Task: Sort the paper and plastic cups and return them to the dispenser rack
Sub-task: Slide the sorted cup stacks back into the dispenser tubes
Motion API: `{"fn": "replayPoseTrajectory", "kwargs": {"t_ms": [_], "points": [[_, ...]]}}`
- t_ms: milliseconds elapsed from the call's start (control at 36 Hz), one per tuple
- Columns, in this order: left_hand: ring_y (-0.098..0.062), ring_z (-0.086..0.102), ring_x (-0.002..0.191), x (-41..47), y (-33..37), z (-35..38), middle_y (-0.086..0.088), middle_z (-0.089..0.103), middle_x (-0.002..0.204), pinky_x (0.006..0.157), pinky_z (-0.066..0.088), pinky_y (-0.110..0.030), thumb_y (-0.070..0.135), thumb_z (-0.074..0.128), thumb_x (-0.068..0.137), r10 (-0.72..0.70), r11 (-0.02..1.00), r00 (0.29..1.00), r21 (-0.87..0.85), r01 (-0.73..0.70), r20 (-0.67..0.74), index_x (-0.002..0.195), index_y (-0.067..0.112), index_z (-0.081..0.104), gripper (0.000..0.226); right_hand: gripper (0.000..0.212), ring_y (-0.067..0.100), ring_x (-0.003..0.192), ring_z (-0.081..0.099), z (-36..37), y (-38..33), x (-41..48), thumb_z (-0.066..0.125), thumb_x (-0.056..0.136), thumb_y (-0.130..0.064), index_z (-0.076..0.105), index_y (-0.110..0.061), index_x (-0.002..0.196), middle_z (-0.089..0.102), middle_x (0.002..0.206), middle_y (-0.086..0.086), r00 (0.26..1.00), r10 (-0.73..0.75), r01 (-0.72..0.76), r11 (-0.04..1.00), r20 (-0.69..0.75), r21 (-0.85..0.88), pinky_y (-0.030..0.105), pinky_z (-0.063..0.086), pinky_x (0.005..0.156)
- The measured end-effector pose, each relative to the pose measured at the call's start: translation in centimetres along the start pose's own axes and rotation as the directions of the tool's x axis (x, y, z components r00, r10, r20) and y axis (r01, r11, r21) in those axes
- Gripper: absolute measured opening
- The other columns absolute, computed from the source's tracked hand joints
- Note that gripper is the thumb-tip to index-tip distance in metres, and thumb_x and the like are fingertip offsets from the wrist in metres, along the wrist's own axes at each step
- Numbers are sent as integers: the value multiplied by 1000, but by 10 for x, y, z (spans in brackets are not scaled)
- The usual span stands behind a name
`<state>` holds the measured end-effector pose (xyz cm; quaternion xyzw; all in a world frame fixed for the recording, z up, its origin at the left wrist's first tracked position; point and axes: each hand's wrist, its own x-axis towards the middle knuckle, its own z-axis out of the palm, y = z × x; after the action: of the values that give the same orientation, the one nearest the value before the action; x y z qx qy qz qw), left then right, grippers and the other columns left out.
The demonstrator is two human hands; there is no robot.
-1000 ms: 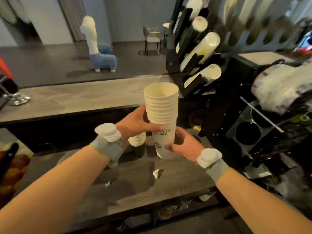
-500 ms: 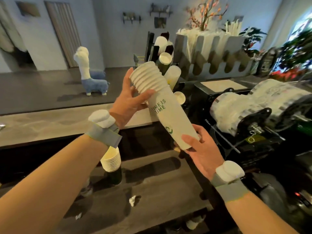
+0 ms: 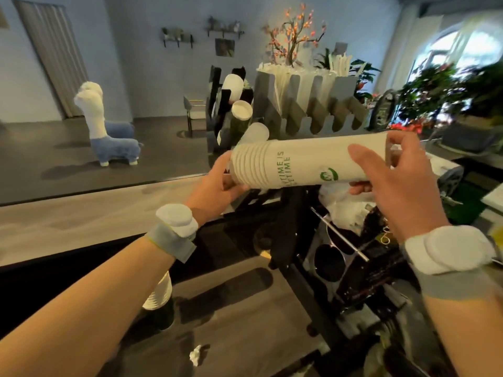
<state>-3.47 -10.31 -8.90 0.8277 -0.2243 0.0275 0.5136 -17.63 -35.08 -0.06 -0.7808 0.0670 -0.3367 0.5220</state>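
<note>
I hold a stack of white paper cups (image 3: 302,165) with green lettering, lying nearly level at chest height. My left hand (image 3: 217,186) grips the rim end at the left; my right hand (image 3: 392,170) grips the base end at the right. Behind the stack stands the black dispenser rack (image 3: 217,104), with several tilted cup stacks (image 3: 241,111) poking out of its slots. A second, shorter cup stack (image 3: 160,292) stands on a dark holder on the lower counter, partly hidden by my left forearm.
A grey zigzag holder (image 3: 313,110) with white straws stands right of the rack. A black frame with round holes (image 3: 326,257) and crumpled plastic (image 3: 345,205) lies below my right hand. A paper scrap (image 3: 196,355) lies on the lower counter. Plants fill the far right.
The cup stack went from upright near the lower counter to tilted, then to nearly level and higher. My right hand moved up and right with its base end.
</note>
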Motion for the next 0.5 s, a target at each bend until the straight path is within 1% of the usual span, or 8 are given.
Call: {"fn": "replayPoseTrajectory", "kwargs": {"t_ms": [83, 139, 222, 306, 389, 444, 500], "points": [[-18, 55, 129, 8, 6, 8, 3, 59, 139, 110, 42, -45, 25, 70, 90, -22, 997, 999, 76, 20, 30, 151, 36, 19, 81, 44, 14, 74, 70, -1, 2, 7, 66, 87, -49, 50, -25, 120, 62, 110, 1, 999, 12, -15, 998, -41, -56, 40, 62, 63], [-19, 52, 131, 14, 6, 11, 3, 54, 143, 111, 40, -44, 29, 71, 89, -15, 993, 999, 114, 10, 45, 152, 34, 18, 83, 42, 11, 75, 70, 0, 3, 11, 65, 87, -49, 51, -27, 118, 62, 109, 1, 997, 19, -24, 997, -72, -73, 37, 62, 61], [-21, 51, 131, 25, 8, 13, 1, 54, 143, 106, 40, -37, 31, 71, 88, -10, 977, 999, 212, 0, 46, 152, 29, 18, 82, 40, 14, 76, 71, 3, 3, 15, 66, 86, -49, 51, -28, 116, 63, 108, 1, 997, 36, -43, 995, -73, -88, 38, 62, 62], [-24, 58, 120, 38, 9, 14, -3, 60, 133, 98, 45, -36, 34, 71, 87, -5, 942, 999, 335, -6, 34, 148, 28, 26, 76, 40, 17, 80, 71, 6, 1, 19, 67, 85, -49, 50, -27, 115, 62, 109, -1, 996, 37, -46, 992, -77, -115, 38, 62, 63], [-24, 64, 107, 53, 11, 15, -4, 67, 119, 92, 50, -37, 38, 72, 86, -30, 915, 999, 402, 19, 20, 140, 25, 39, 64, 41, 14, 84, 70, 9, -2, 23, 68, 84, -49, 50, -27, 113, 60, 112, -2, 996, 8, -21, 987, -86, -160, 30, 61, 59], [-25, 65, 103, 60, 12, 15, -7, 68, 114, 92, 52, -38, 35, 72, 86, -76, 899, 997, 435, 57, 27, 133, 21, 47, 55, 40, 15, 85, 69, 12, -6, 25, 67, 84, -49, 49, -28, 113, 57, 111, -6, 996, -13, -3, 982, -83, -189, 23, 57, 54], [-27, 65, 103, 65, 15, 15, -8, 68, 112, 88, 51, -36, 31, 72, 87, -50, 908, 998, 418, 31, 34, 132, 20, 49, 52, 40, 17, 83, 69, 15, -8, 29, 67, 84, -51, 48, -30, 113, 54, 107, -14, 996, -36, 16, 971, -80, -237, 22, 56, 53]]}}
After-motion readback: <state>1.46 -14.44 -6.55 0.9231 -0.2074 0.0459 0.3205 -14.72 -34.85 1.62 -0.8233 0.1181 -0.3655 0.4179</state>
